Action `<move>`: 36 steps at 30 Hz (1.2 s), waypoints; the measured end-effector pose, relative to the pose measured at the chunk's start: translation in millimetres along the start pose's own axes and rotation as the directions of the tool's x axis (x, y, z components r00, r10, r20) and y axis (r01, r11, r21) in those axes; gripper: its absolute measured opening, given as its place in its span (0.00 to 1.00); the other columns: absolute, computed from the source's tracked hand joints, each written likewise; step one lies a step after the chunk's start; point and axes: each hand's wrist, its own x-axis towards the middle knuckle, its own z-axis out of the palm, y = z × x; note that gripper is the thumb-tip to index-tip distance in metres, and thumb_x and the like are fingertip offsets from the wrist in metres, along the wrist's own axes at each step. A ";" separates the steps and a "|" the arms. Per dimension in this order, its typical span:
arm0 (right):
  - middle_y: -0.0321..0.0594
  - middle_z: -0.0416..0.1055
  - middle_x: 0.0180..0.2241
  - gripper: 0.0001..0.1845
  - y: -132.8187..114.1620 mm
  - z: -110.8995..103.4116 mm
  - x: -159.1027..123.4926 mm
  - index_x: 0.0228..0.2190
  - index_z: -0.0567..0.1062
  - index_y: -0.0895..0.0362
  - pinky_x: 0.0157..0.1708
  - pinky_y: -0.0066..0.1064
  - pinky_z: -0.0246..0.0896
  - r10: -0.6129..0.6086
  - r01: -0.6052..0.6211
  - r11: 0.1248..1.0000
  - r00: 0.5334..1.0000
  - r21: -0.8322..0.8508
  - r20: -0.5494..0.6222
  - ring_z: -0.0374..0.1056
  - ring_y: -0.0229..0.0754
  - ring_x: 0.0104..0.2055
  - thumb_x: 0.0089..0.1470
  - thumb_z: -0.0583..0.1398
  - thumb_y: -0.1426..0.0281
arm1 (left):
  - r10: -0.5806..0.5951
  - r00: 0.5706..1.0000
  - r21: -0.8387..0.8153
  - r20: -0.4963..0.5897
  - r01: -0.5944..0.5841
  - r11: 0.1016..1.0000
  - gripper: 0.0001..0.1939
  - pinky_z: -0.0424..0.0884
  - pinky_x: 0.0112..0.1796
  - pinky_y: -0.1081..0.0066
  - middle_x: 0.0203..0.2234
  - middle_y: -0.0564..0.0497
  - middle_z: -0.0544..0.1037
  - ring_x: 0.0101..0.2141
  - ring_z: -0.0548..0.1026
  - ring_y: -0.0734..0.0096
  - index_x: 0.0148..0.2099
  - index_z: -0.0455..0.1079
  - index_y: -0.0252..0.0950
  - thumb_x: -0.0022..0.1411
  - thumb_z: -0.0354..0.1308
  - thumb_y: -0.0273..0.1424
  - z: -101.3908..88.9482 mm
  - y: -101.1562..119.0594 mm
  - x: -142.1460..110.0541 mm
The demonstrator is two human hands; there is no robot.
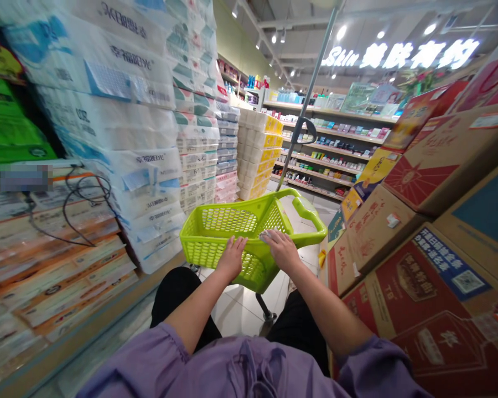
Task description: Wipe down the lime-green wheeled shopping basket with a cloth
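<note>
A lime-green plastic shopping cart point(216, 221) with perforated sides stands sideways in front of my knees, its looped handle point(311, 215) on the right. My left hand point(231, 258) holds the near rim of its basket, fingers laid over the edge and thumb hidden. A little to the right, my right hand point(281, 249) is on the same rim near the handle end. Its fingers press a small crumpled white piece, like a tissue or wipe point(267, 234), against the rim. The basket part that shows holds nothing.
Tall stacks of wrapped tissue packs point(141, 121) rise on the left, with a black cable point(72, 204) over lower packs. Cardboard cartons point(398, 265) crowd the right. A grey pole point(311, 88) stands behind the cart. Stocked shelves point(332, 143) fill the back.
</note>
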 end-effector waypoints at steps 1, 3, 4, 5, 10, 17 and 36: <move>0.42 0.65 0.57 0.23 2.9 -6.6 2.6 0.54 0.70 0.51 0.55 0.39 0.50 0.012 -0.012 1.000 1.000 -0.002 0.020 0.58 0.50 0.57 0.58 0.51 0.76 | -0.004 1.000 -0.007 -0.004 0.004 1.000 0.38 0.48 0.63 0.52 0.64 0.43 0.59 0.66 0.48 0.56 0.67 0.49 0.32 0.54 0.45 0.18 -0.5 -1.3 -0.7; 0.42 0.69 0.53 0.21 13.2 -19.7 3.2 0.50 0.73 0.51 0.53 0.37 0.52 0.058 -0.058 0.998 0.997 -0.009 0.041 0.63 0.48 0.53 0.57 0.52 0.76 | -0.004 1.000 -0.016 -0.006 0.004 1.000 0.37 0.48 0.63 0.53 0.64 0.43 0.59 0.66 0.48 0.56 0.67 0.50 0.32 0.54 0.45 0.18 -1.3 -4.2 -1.9; 0.42 0.71 0.50 0.20 21.3 -26.7 1.3 0.48 0.75 0.52 0.52 0.37 0.52 0.105 -0.104 0.994 0.994 -0.019 0.038 0.64 0.48 0.50 0.56 0.52 0.76 | -0.002 1.000 -0.018 -0.009 0.002 1.000 0.38 0.48 0.63 0.53 0.64 0.43 0.59 0.66 0.48 0.56 0.67 0.50 0.32 0.53 0.45 0.17 -1.6 -5.8 -2.4; 0.42 0.73 0.48 0.19 31.2 -33.8 -1.7 0.46 0.76 0.53 0.51 0.37 0.53 0.168 -0.167 0.985 0.985 -0.034 0.026 0.65 0.47 0.48 0.55 0.53 0.76 | -0.001 1.000 -0.017 -0.013 0.000 1.000 0.38 0.48 0.63 0.53 0.64 0.42 0.59 0.66 0.48 0.56 0.67 0.50 0.31 0.53 0.45 0.17 -2.0 -7.4 -2.7; 0.42 0.75 0.42 0.17 79.4 -59.4 -21.2 0.39 0.78 0.54 0.49 0.37 0.54 0.415 -0.420 0.905 0.906 -0.058 -0.082 0.67 0.46 0.44 0.52 0.52 0.77 | -0.020 1.000 0.007 -0.014 0.020 1.000 0.37 0.49 0.62 0.54 0.64 0.44 0.59 0.65 0.48 0.55 0.67 0.50 0.32 0.54 0.45 0.18 -4.4 -10.4 -2.4; 0.45 0.72 0.45 0.18 1.6 -15.6 0.7 0.46 0.73 0.55 0.50 0.36 0.53 0.286 -0.286 0.958 0.958 0.010 -0.009 0.63 0.48 0.47 0.53 0.55 0.74 | -0.012 1.000 0.005 -0.010 0.012 1.000 0.35 0.46 0.63 0.54 0.63 0.42 0.60 0.65 0.50 0.56 0.66 0.52 0.29 0.55 0.46 0.20 -0.9 -2.5 -1.1; 0.44 0.75 0.38 0.14 57.2 -61.3 -27.6 0.33 0.78 0.57 0.45 0.33 0.55 0.493 -0.502 0.862 0.863 -0.074 -0.111 0.67 0.45 0.43 0.52 0.54 0.77 | 0.049 0.984 0.142 -0.173 -0.024 0.990 0.31 0.51 0.62 0.51 0.64 0.39 0.58 0.66 0.47 0.52 0.67 0.51 0.26 0.62 0.45 0.25 16.1 12.2 -10.0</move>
